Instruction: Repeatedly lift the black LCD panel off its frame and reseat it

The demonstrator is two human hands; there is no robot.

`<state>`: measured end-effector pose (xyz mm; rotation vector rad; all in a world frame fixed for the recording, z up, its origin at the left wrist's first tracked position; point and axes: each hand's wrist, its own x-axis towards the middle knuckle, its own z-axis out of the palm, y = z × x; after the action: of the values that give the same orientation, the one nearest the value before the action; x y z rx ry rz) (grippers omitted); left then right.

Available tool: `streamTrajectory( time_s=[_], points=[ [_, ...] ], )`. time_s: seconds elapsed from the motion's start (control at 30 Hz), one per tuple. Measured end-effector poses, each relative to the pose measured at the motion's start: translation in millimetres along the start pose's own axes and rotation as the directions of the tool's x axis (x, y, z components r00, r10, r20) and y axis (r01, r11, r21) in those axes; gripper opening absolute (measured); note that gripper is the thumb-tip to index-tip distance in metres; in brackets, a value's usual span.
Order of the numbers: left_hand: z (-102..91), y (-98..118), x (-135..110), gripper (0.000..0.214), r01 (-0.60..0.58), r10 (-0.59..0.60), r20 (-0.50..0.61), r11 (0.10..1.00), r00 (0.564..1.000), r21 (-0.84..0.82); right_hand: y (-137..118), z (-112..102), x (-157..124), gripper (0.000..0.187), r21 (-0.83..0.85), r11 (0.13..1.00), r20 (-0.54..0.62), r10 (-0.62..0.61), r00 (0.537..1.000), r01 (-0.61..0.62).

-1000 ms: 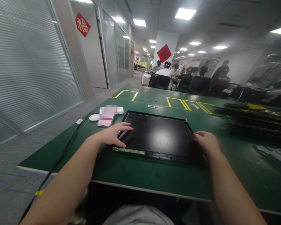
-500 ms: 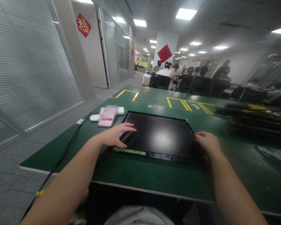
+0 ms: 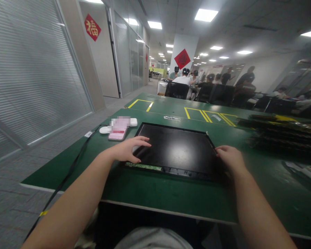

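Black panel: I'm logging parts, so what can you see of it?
The panel is flat and rectangular, with a dark glossy face, thin black frame and bright reflection. A green strip lines the left of its near edge. It lies glossy side up on the table. The right hand touches its right edge; the left hand spreads at its left end, contact unclear.

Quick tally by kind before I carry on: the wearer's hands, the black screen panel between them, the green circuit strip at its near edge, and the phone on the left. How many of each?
Hands: 2, left hand and right hand
Black screen panel: 1
Green circuit strip: 1
Phone: 1
Total: 5
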<state>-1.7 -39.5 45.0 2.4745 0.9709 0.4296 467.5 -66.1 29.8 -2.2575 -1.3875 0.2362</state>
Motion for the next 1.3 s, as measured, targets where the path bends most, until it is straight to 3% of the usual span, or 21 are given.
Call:
streamTrajectory(
  time_s=[0.37, 0.6, 0.8, 0.97, 1.3],
  points=[
    [4.0, -7, 1, 0.066, 0.092, -0.092, -0.008, 0.995, 0.996, 0.027, 1, 1, 0, 0.03, -0.013, 1.0, 0.0, 0.001, 1.0, -0.001],
    [12.2, -21, 9, 0.052, 0.292, -0.255, -0.228, 0.946, 0.94, 0.143, 2, 2, 1, 0.032, -0.025, 0.999, -0.009, -0.021, 1.0, 0.021],
    [16.4, -27, 13, 0.044, 0.282, -0.242, -0.24, 0.948, 0.94, 0.147, 0, 1, 0, 0.03, -0.021, 1.0, -0.005, 0.009, 1.0, -0.01],
    [18.3, -28, 16, 0.05, 0.308, -0.253, -0.259, 0.93, 0.932, 0.202, -1, 1, 0, 0.031, -0.035, 0.999, 0.004, 0.001, 1.0, -0.001],
    [16.8, -28, 18, 0.054, 0.354, -0.307, -0.313, 0.93, 0.899, 0.105, -1, 2, 1, 0.031, -0.057, 0.998, 0.029, -0.01, 1.0, 0.011]
  ],
)
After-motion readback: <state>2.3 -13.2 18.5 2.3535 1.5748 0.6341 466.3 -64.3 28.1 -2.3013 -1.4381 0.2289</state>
